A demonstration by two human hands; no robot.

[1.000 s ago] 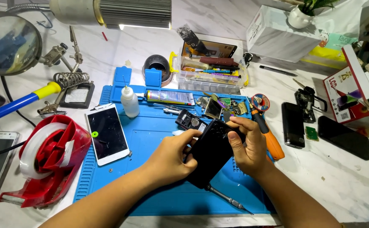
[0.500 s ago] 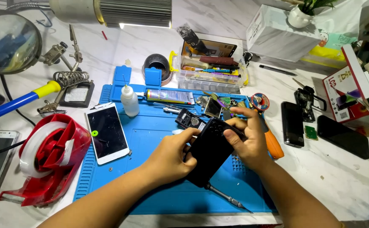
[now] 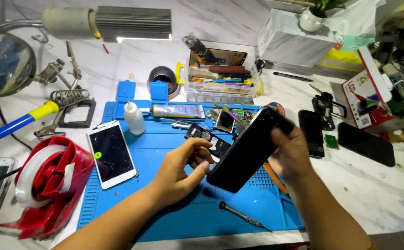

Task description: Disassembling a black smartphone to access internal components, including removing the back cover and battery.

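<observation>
1. Table (image 3: 378, 203): pale marble-patterned top, carrying everything below.
2. Blue work mat (image 3: 174, 203): lies flat at the middle of the table, under both hands.
3. Red tape dispenser (image 3: 44, 185): stands at the mat's left edge, with a roll of clear tape on it.
4. Black phone body (image 3: 250, 148): held tilted above the mat, upper end toward the far right; dark, smooth face toward the camera.
5. White-framed phone (image 3: 111, 155): lies face up on the mat's left part, dark screen, small green sticker near its edge.
6. Left hand (image 3: 181, 171): fingers curled, fingertips meeting the lower left edge of the black phone body.
7. Right hand (image 3: 292, 155): grasps the black phone body along its right side, thumb over the upper edge.
8. Small white bottle (image 3: 133, 118): upright near the mat's far edge, just beside the white-framed phone.
9. Screwdriver (image 3: 241, 215): lies on the mat near its front edge, below the held phone, apart from both hands.
</observation>
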